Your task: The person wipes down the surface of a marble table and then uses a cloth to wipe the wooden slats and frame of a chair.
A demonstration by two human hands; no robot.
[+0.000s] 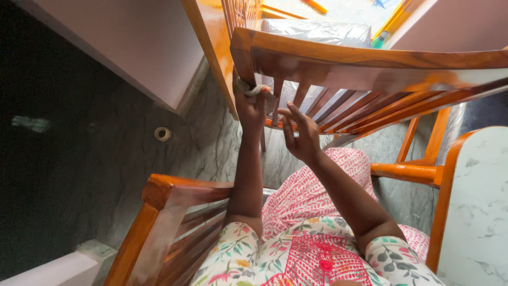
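Head view: left hand [251,106] pinches a soft, limp cloth [252,90] against the chair backrest [370,66] at its left post. Right hand [300,135] is empty, fingers loosely spread beside the slats [328,103]. Cloth likely light; bunch it to grip.

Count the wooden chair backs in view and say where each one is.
2. One chair back spans the top, where the left hand presses a cloth; another chair back sits lower left. More may be hidden.

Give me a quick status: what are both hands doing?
Left hand presses a grey cloth against the wooden chair back. Right hand open, empty, beside the slats. Nothing in the way.
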